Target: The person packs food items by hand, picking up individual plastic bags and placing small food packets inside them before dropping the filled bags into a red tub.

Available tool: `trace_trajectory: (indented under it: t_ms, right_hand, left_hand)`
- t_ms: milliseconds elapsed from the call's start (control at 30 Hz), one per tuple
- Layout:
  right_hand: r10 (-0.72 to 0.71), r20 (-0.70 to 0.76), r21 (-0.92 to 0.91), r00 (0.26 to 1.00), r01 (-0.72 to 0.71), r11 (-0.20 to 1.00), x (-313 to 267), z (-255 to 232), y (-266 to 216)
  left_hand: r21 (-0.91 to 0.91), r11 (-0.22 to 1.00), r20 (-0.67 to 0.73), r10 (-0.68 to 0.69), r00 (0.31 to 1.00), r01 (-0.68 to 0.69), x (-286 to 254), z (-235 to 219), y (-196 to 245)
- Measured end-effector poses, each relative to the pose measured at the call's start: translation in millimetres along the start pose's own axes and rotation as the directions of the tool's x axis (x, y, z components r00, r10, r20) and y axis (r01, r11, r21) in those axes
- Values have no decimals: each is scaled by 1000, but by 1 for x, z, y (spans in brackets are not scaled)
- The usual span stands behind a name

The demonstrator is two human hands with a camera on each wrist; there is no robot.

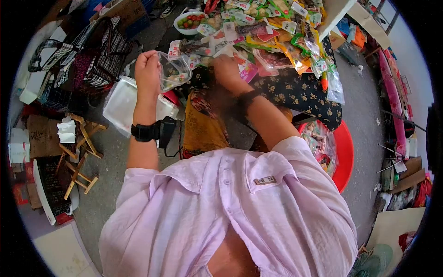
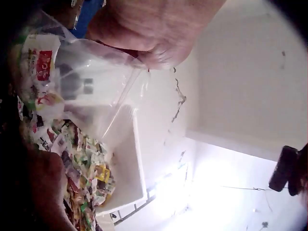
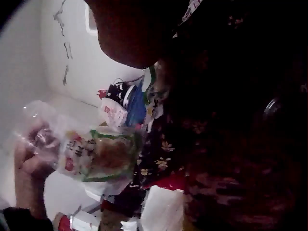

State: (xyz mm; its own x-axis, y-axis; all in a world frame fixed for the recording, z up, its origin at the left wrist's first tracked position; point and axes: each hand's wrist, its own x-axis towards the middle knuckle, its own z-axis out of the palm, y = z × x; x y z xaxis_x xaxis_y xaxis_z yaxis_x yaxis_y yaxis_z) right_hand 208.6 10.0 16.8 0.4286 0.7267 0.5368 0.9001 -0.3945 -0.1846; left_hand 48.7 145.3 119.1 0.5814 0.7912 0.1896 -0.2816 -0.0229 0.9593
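Left hand [image 1: 146,69] is raised, fingers curled, pinching the rim of a clear plastic bag [image 1: 173,71] so the mouth stays open; a few snack packets sit inside at the bottom. Left wrist view confirms it: the bag's film [image 2: 96,91] hangs straight down from the fingertips [image 2: 159,53]. Right hand [image 1: 226,69] is just beside the bag, on its right, down on the pile of snack packets [image 1: 267,41] covering the counter [image 1: 300,92] ahead of both hands. It's motion-blurred in the head view and dark in the right wrist view, so I can't tell whether the fingers are closed on a packet or just lying on the pile. Right wrist view looks across at the left hand [image 3: 31,168] with the bag [image 3: 96,154] held up; green and white packets are visible through the film. A white bowl [image 1: 188,22] with red and green pieces sits beyond the left hand, at the far edge of the pile. Below the left hand on the floor: a white lidded tub [image 1: 122,104]. Further left of it, a checked bag [image 1: 104,51] and small wooden stools [image 1: 80,152]. Down by the right forearm, a red basin [image 1: 344,157] holding more packets.
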Motion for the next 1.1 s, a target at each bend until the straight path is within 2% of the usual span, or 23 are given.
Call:
trace_trajectory:
  t_ms: [100,167,200,233,267,333,367,467,533,567,600,667,700,767,800,867,900,967,1000,1033,1067,1100]
  right_hand:
    - [81,-19,17,997,-81,997,7,2,5]
    - [203,-94,208,975,-180,961,8,2,14]
    - [303,-146,397,942,-225,890,9,-13,14]
    - [406,-177,572,897,-242,784,10,-28,13]
    - [539,-68,736,840,-322,595,9,-43,12]
    - [686,224,908,692,-404,111,-1,-70,12]
    - [675,220,950,704,-312,15,-10,-74,21]
    - [766,120,975,631,-220,28,-32,-98,31]
    - [763,108,973,637,-225,50,-50,-117,34]
    - [762,104,972,640,-229,60,-57,-124,37]
    - [717,39,965,696,-211,153,-66,-124,44]
    - [601,-77,931,796,-158,329,-84,-119,58]
    - [651,42,964,758,-203,173,-87,-123,57]
    - [689,136,964,712,-255,74,-95,-126,57]
    - [703,184,960,687,-278,21,-97,-127,56]
    - [690,214,965,691,-261,-37,-99,-129,54]
    - [682,225,966,696,-249,-65,-97,-132,52]
    - [634,294,922,715,-387,8,-94,-142,49]
    - [613,334,890,717,-454,46,-94,-145,46]
    - [562,364,901,743,-434,-9,-95,-146,43]
    - [509,389,907,768,-417,-64,-96,-147,41]
    - [451,411,908,792,-402,-120,-97,-146,39]
  left_hand:
    - [62,998,-2,7,1000,-7,16,8,8]
    - [54,997,48,46,998,-49,28,12,9]
    - [50,996,72,68,995,-72,35,15,9]
    - [61,994,72,81,994,-86,40,21,9]
    - [110,982,70,143,987,-150,45,28,6]
    - [209,939,71,263,962,-272,53,42,-4]
    - [253,893,78,364,928,-372,55,49,-10]
    - [454,683,107,595,796,-572,28,85,-23]
    - [478,718,280,422,862,-506,-5,106,-41]
    - [515,709,370,322,871,-481,-17,111,-66]
    - [554,695,451,212,867,-458,-28,114,-92]
    - [658,619,532,21,846,-429,-54,119,-115]
    - [677,609,537,-25,843,-413,-60,120,-116]
    - [718,582,541,-120,833,-382,-68,119,-119]
    - [694,589,556,-72,828,-414,-69,118,-119]
    - [646,596,579,24,815,-477,-67,116,-116]
    - [635,621,564,33,825,-459,-67,116,-112]
    - [607,670,536,51,843,-427,-70,116,-101]
    - [475,866,489,-115,864,-154,-74,117,-92]
    - [298,942,475,-286,832,154,-79,120,-80]
    - [98,886,494,-439,751,453,-83,121,-75]
    - [-26,767,694,-448,564,641,-84,116,-85]
